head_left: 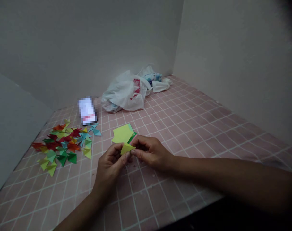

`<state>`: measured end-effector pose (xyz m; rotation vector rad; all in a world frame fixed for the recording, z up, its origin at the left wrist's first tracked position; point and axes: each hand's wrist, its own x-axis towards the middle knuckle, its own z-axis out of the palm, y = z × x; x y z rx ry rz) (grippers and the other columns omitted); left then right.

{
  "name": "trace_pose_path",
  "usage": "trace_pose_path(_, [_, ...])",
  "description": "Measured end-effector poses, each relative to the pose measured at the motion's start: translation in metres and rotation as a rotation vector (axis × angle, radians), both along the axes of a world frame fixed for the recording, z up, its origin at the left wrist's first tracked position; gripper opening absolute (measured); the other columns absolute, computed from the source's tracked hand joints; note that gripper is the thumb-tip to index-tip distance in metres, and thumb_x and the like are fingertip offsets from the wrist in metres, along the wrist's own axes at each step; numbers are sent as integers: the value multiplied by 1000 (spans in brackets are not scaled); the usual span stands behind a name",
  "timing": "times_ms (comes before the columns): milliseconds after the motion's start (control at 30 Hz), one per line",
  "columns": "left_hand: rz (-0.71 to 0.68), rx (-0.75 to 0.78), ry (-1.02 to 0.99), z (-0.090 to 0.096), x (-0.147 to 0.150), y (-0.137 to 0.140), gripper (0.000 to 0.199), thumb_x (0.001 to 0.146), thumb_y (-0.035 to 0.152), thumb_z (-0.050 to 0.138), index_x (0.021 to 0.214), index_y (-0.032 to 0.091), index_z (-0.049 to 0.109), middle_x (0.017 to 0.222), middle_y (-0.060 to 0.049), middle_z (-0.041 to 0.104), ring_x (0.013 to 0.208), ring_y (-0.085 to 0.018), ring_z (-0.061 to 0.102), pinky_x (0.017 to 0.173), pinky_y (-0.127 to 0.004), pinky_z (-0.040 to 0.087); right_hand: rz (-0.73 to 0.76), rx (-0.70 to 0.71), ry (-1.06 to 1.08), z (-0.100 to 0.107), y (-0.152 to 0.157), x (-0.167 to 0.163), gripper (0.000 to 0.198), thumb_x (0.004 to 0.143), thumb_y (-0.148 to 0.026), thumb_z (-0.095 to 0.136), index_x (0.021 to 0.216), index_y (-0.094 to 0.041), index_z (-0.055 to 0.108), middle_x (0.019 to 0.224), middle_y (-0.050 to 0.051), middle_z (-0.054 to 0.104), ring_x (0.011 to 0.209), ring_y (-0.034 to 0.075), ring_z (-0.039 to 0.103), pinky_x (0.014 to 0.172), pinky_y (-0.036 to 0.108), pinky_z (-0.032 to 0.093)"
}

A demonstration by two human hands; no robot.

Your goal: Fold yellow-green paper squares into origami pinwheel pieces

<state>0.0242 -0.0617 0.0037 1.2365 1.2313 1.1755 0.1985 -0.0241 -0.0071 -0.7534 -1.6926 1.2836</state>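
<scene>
Folded paper pieces [53,146] litter my pink, white-gridded tabletop [196,125] at left. Paper sheets [122,133] lie before me — a phone [86,110] and plastic bags [124,93] sit farther back.

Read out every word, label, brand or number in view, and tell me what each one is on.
No text is readable.
Phone: screen pixelated, nothing legible.
White plastic bag: red marks, too blurred and creased to read.
Blue-patterned item: too blurred to tell.
Yellow paper held between left hand and right hand: no writing visible.
</scene>
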Motion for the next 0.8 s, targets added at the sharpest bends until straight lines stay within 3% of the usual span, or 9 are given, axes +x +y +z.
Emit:
trace_pose_path(133, [-3, -17, 47, 1, 0, 0, 10, 81, 26, 72, 86, 18, 69, 71, 0, 68, 64, -13, 63, 62, -24, 52, 8, 4, -10, -2, 1, 0, 8, 88, -23, 63, 82, -17, 62, 80, 2, 64, 74, 14, 57, 68, 27, 44])
trace_pose_path(800, [-17, -53, 9, -3, -2, -1, 10, 83, 28, 72, 82, 18, 69, 69, 1, 67, 64, -11, 60, 62, -22, 47, 2, -9, -16, -4, 0, -2, 12, 86, -21, 60, 75, -17, 60, 72, 0, 60, 68, 13, 53, 63, 27, 41])
